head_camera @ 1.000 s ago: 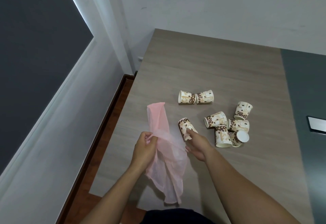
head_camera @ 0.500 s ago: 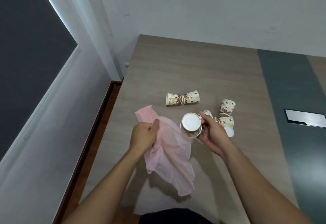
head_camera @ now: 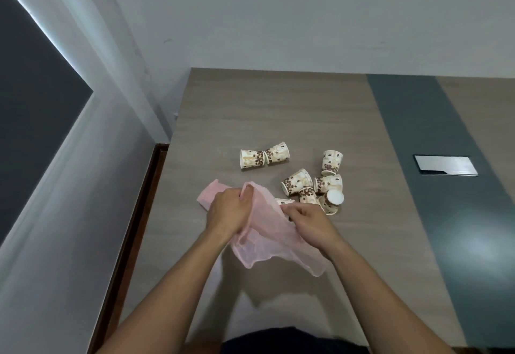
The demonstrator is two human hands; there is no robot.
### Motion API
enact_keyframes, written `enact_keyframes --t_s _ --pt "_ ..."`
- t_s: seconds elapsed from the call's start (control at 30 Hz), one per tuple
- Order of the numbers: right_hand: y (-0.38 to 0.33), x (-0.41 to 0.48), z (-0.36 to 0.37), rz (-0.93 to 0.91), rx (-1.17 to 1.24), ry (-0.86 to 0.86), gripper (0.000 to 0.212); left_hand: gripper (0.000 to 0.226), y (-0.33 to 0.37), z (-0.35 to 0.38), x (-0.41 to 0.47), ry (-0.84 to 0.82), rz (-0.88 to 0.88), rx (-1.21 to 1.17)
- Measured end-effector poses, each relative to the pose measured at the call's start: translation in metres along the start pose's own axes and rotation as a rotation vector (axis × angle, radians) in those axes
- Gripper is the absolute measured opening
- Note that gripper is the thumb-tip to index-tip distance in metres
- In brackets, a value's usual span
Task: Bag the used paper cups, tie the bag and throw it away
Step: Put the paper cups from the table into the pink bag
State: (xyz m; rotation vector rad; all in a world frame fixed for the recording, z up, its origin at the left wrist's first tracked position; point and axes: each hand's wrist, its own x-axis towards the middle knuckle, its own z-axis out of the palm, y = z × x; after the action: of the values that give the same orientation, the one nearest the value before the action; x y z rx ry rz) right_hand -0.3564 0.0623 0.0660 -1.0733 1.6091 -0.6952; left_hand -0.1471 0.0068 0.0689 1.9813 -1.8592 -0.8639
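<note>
The pink bag (head_camera: 267, 239) hangs above the table (head_camera: 278, 108), its mouth pinched by the left hand (head_camera: 228, 211); the right hand (head_camera: 306, 221) presses 1 cup (head_camera: 284, 202) into it. Beyond the bag lie 5 clustered cups (head_camera: 296, 182), nearest the right hand, and 2 more (head_camera: 263, 155) toward the far edge

One paper cup (head_camera: 284, 202) is mostly hidden; only its top edge peeks out behind the pink bag (head_camera: 274, 238), at 11 o'clock from the right hand (head_camera: 308, 222). The fingers (head_camera: 289, 210) of that hand are tucked into the bag's folds, so what they hold cannot be seen, maybe that cup. The left hand (head_camera: 227, 211) covers part of the bag. Both arms are cut off at the bottom edge. The tabletop (head_camera: 278, 108) runs off the right edge.
</note>
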Motion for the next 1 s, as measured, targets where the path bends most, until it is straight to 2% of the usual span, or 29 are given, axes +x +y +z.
enact_keyframes --t_s 0.07,0.13,0.2,0.3,0.4,0.53,0.7,0.8,0.9,1.0 --pt "-0.006 -0.001 -0.003 -0.061 -0.01 0.16 0.031 0.063 0.001 0.003 0.0 0.002 -0.04 -0.005" --pt "-0.02 -0.004 -0.014 -0.085 0.092 0.303 0.033 0.063 0.0 0.004 0.0 0.001 -0.059 0.01" --pt "-0.035 -0.006 -0.026 -0.115 0.189 0.379 0.032 0.065 0.0 0.003 0.003 0.007 -0.061 0.032" --pt "-0.058 -0.011 -0.039 -0.195 0.274 0.401 0.033 0.067 -0.003 0.002 0.012 0.007 -0.058 0.055" --pt "-0.06 -0.025 -0.052 -0.276 0.295 0.334 0.033 0.064 0.004 0.011 0.011 -0.029 -0.073 0.043" --pt "-0.04 -0.026 -0.04 -0.223 0.091 0.093 0.036 0.062 0.006 0.011 0.008 -0.023 -0.06 -0.017" --pt "-0.01 -0.014 -0.017 -0.188 -0.17 -0.01 0.025 0.056 0.014 0.005 0.007 -0.025 -0.049 -0.019" --pt "-0.001 -0.007 0.003 -0.194 -0.27 -0.121 0.03 0.063 0.022 0.013 -0.002 -0.063 -0.031 -0.043" --pt "0.009 0.004 0.019 -0.229 -0.405 -0.201 0.034 0.056 0.03 0.021 -0.008 -0.044 -0.027 -0.047" --pt "0.009 0.005 0.025 -0.281 -0.4 -0.17 0.035 0.052 0.027 0.018 -0.003 0.023 -0.095 -0.024"
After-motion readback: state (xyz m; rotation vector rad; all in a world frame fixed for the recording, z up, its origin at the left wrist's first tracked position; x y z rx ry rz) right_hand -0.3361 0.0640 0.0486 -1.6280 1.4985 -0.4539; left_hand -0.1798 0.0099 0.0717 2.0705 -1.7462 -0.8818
